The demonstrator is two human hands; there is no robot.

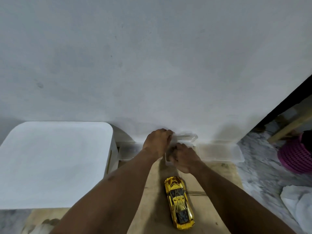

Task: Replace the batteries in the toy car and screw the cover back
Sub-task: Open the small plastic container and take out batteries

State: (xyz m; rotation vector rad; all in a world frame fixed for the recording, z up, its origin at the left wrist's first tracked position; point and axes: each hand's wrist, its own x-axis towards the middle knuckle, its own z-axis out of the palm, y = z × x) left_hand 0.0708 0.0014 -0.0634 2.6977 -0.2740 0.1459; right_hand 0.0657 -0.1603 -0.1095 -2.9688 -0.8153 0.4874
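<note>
From the head camera we look down at a pale grey wall (152,56) that fills most of the view, with a brown board (155,196) lying on a marbled floor (258,162) below it. Both our bare forearms reach forward to a small clear plastic box (185,138) set against the foot of the wall. Our left hand (157,142) curls its fingers over the box's raised lid, gripping it. Our right hand (184,157) is bunched just in front of the box; we cannot tell whether its fingers pinch anything.

The toy car (179,202) sits on the board, nearer to us than both hands and just under the right wrist, apart from them. It is shiny metallic gold, standing on its wheels, with dark windows and thin dark lines across its roof.

Right of the hands lies a second clear container (219,151). Left of them stands a white bin (55,162). Far right, a pink basket (297,154).
</note>
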